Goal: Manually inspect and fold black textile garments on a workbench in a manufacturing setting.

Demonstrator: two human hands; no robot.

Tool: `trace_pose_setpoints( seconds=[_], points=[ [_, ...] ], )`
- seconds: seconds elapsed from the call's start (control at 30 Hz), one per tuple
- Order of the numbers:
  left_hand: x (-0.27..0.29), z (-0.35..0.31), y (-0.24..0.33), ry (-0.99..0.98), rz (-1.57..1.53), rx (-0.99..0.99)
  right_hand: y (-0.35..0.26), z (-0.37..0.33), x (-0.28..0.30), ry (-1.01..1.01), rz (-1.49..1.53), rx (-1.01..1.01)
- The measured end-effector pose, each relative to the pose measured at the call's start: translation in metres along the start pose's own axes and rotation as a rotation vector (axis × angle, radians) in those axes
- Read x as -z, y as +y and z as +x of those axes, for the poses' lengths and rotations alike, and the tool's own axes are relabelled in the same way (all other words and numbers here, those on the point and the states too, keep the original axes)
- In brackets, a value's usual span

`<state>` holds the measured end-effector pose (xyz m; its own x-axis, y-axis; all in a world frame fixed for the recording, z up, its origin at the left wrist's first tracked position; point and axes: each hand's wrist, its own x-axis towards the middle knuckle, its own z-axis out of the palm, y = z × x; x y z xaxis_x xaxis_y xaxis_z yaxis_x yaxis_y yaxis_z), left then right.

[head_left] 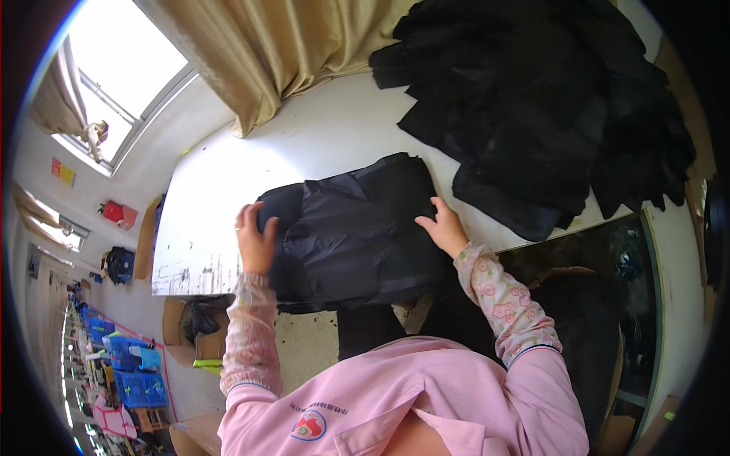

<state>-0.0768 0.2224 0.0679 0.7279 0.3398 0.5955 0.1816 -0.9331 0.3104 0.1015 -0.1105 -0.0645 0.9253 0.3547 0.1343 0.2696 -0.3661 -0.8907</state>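
A stack of black fabric pieces point(346, 235) lies on the white table in front of me, its near edge hanging over the table's front edge. The top piece looks creased and slightly shiny. My left hand point(256, 242) is at the left side of the stack, with thumb and fingers spread apart. At the right side, my right hand point(445, 226) has its thumb and index finger parted, close to the stack's edge. Neither hand grips the fabric visibly; whether the fingertips touch it I cannot tell.
A large, loose pile of black fabric pieces point(532, 106) covers the table's far right. Beige curtains point(296, 45) hang onto the back of the white table point(205, 190). An open cardboard box point(179, 332) with a black bag stands below left. Blue crates point(141, 387) are further left.
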Motion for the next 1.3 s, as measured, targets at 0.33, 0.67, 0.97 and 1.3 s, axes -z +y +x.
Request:
trace_pose_setpoints(
  seconds=[0.33, 0.67, 0.97, 1.3],
  points=[
    [-0.084, -0.089, 0.093, -0.858, -0.105, -0.425, 0.011, 0.036, 0.134, 0.303, -0.737, 0.019],
    [-0.06, -0.073, 0.103, -0.747, -0.285, -0.361, 0.07, 0.02, 0.174, 0.294, -0.648, 0.232],
    [0.05, -0.089, -0.04, -0.096, 0.025, 0.701, -0.091, -0.025, 0.079, -0.099, -0.046, 0.464],
    [0.064, -0.059, -0.008, -0.259, -0.906, 0.782, -0.204, -0.08, -0.09, -0.449, -0.116, 0.86]
  ],
)
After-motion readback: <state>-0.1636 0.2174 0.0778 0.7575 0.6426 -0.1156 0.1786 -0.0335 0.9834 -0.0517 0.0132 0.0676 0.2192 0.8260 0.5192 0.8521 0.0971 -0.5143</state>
